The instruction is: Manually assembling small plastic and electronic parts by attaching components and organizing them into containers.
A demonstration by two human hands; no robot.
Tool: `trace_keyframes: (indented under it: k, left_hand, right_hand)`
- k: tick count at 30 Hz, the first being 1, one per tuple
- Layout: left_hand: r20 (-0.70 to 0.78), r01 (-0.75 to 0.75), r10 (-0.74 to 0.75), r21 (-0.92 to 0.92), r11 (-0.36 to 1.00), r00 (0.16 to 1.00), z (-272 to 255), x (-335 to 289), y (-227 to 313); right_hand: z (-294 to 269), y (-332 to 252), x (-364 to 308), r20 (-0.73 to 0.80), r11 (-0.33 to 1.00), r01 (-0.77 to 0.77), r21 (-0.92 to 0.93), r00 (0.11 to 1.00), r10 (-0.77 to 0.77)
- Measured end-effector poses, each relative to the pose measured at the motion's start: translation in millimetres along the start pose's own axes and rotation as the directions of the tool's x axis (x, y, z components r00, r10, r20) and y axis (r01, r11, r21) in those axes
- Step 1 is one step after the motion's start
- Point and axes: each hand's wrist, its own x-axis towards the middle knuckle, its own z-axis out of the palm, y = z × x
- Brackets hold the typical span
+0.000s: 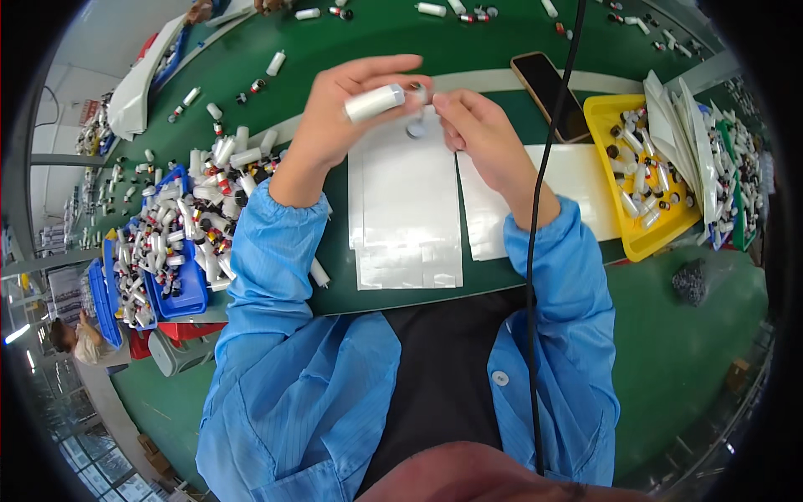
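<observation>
White tube (374,102) rests in the left hand, over the far end of the flat white packets (406,209); from my distant seat I take the view left to right. Blue trays (191,303) come first, heaped with similar pieces. Next I have the left hand (326,115), grasping the tube, its upper fingers stretched rightward past it. I read the tube's long axis as nearly level, climbing a little to the right, so its right end faces the other hand's fingertips. That facing is, in my judgement, what the coming move turns on. Between the hands, lower than that end, I see a small grey round piece (416,130), too blurred to show what bears it. The right hand (485,130) is farther from the tube, a small gap off, thumb and forefinger brought together; I cannot tell whether they pinch anything. Beyond it lie a dark phone (550,94) and a yellow tray (661,240) of small parts.
</observation>
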Motion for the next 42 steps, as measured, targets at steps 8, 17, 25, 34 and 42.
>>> trace_keyframes:
  k: [8,17,25,34,42]
  left_hand:
    - [-0.559,0.239,0.182,0.596,0.766,0.809,-155.1,65.7,-91.0]
    - [0.115,-0.106,-0.004,0.929,0.354,0.993,-15.8,-5.4,-60.9]
    - [0.04,0.104,-0.318,0.9,0.423,0.947,-33.9,-6.9,-34.9]
    - [0.197,0.0,-0.064,0.311,0.95,0.978,90.7,28.0,63.4]
    - [0.54,-0.339,-0.132,0.681,0.65,0.831,129.1,4.0,2.8]
  right_hand:
    - [5.9,-15.8,-55.8,0.172,0.601,0.377,-0.705,0.913,-0.37]
    - [-23.3,10.8,-152.2,0.267,0.194,0.313,-0.93,0.936,-0.229]
    - [-26.5,22.1,-159.3,0.263,0.212,0.371,-0.904,0.873,-0.41]
    - [-47.2,-56.7,-166.2,-0.001,0.745,0.351,-0.568,0.904,-0.427]
    - [-178.3,-192.0,-225.4,0.18,-0.45,-0.474,-0.757,0.51,-0.841]
